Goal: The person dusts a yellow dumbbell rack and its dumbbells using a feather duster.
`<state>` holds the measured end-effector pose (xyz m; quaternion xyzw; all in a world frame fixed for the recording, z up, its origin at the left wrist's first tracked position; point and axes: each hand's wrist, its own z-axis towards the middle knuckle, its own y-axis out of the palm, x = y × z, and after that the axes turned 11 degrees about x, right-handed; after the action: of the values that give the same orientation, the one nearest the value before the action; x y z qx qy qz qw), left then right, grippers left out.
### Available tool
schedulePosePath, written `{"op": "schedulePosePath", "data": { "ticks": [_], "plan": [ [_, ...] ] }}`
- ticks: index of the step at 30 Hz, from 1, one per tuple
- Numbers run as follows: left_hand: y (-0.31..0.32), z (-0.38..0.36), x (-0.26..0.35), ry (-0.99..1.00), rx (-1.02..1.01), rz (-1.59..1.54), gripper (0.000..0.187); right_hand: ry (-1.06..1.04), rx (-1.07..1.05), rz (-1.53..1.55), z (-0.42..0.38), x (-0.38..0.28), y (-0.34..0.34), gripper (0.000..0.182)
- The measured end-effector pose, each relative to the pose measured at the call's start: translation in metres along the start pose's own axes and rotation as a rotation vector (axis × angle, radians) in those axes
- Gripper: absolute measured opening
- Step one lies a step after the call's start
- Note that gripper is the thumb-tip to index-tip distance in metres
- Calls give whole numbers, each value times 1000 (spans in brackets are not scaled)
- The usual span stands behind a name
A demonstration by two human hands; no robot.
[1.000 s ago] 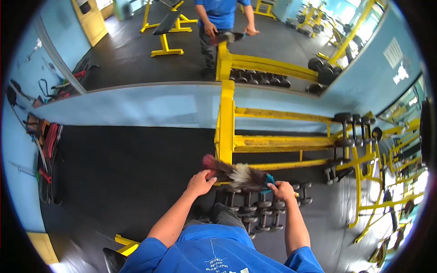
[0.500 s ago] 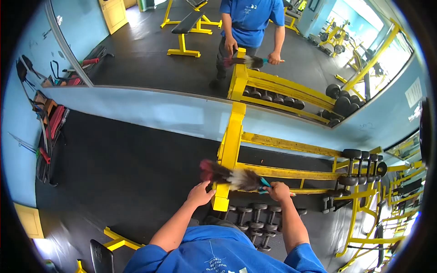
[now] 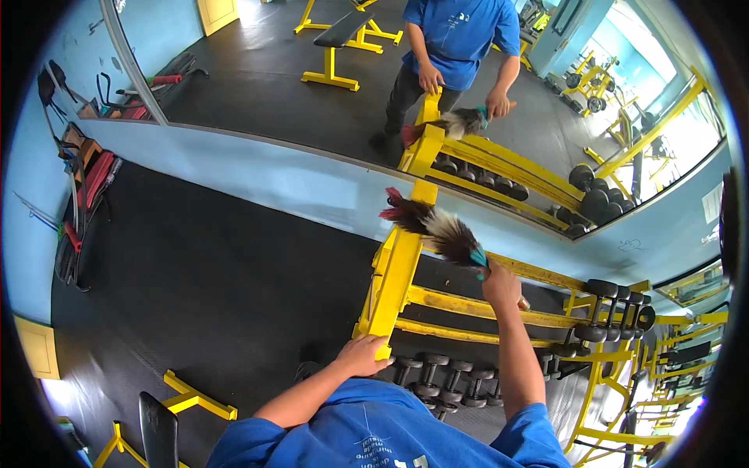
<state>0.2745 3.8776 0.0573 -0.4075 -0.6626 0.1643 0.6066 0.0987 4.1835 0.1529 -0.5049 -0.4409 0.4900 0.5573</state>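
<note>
My right hand (image 3: 502,287) is closed round the handle of a feather duster (image 3: 451,234), just below its teal collar. Its black, white and dark red feathers reach left, and the tip lies over the far end of the yellow rack's end beam (image 3: 396,273). My left hand (image 3: 363,356) grips the near end of that same beam, fingers on one side and thumb on the other. In the mirror, both hands and the duster appear again.
Rails (image 3: 468,302) run right from the beam to several dumbbells (image 3: 602,312) on the rack. More dumbbells (image 3: 431,374) stand on the floor close to me. A wall mirror (image 3: 257,101) is ahead, a bench (image 3: 158,429) at lower left, and red-padded gear (image 3: 95,175) against the left wall.
My right hand has carried the duster forward along the beam, toward the mirror. My left hand has moved back from beside the beam onto its near end. The view has shifted slightly.
</note>
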Motion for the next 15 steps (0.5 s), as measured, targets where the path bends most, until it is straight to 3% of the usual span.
{"op": "schedulePosePath", "data": {
  "ticks": [1, 3, 6, 10, 11, 12, 14, 15],
  "plan": [
    [6, -3, -7, 67, -9, 28, 64, -53, -2, -43, 1, -10, -19, 28],
    [16, -5, -16, 121, 4, 54, 60, -174, -22, -158, 0, -25, -41, 53],
    [7, 7, -16, 36, -147, 66, 60, -221, -69, -235, -6, -51, -71, 49],
    [9, 8, -16, 97, -24, 143, 66, -348, -156, -336, -29, -89, -90, 36],
    [14, 7, -17, 62, -22, 167, 80, -394, -142, -344, -38, -96, -91, 27],
    [12, 4, -12, 67, -25, 166, 80, -388, -142, -346, -48, -104, -93, 27],
    [1, 0, 0, -4, 167, 299, 107, -437, -183, -402, -68, -122, -95, 23],
    [1, -2, 0, 1, 163, 297, 107, -467, -225, -409, -79, -129, -94, 25]
  ]
}}
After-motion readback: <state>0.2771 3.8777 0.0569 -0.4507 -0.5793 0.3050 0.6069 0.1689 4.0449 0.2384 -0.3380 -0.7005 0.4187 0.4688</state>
